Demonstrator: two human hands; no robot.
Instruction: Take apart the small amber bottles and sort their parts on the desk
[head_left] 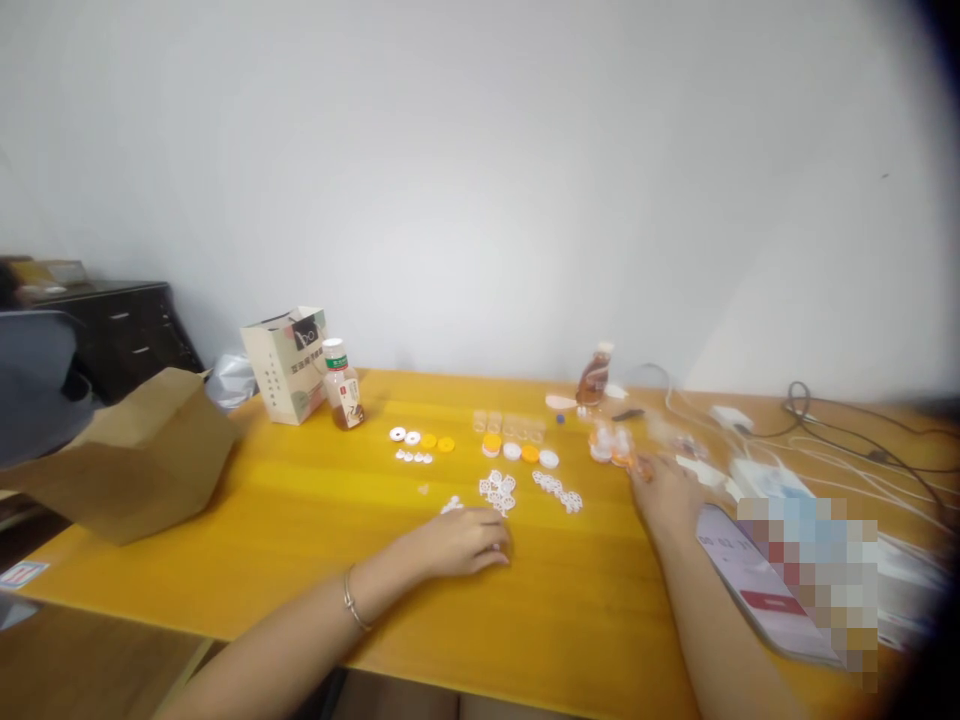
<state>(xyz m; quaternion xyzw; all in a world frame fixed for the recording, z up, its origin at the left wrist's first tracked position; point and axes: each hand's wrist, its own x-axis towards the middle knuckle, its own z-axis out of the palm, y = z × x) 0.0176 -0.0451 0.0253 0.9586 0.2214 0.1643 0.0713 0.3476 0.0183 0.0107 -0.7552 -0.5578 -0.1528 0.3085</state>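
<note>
My left hand (pixel 474 540) lies on the table with its fingers loosely bent and apart, just in front of a small pile of white openwork pieces (pixel 497 490). Another string of white openwork pieces (pixel 557 490) is to its right. My right hand (pixel 667 492) reaches to a blurred cluster of clear and orange pieces (pixel 611 446); motion smears its fingers, so any hold is unclear. Between the hands and the wall run a row of orange and white round caps (pixel 530 455), clear cups (pixel 510 427), flat white and orange rings (pixel 429 441) and tiny white pieces (pixel 414 457).
A paper bag (pixel 281 370) and a drink bottle (pixel 345 390) stand back left; an open cardboard box (pixel 165 450) sits at the left edge. Back right is a brown bottle (pixel 595 375). Cables (pixel 862 455) and a phone (pixel 757 580) lie right.
</note>
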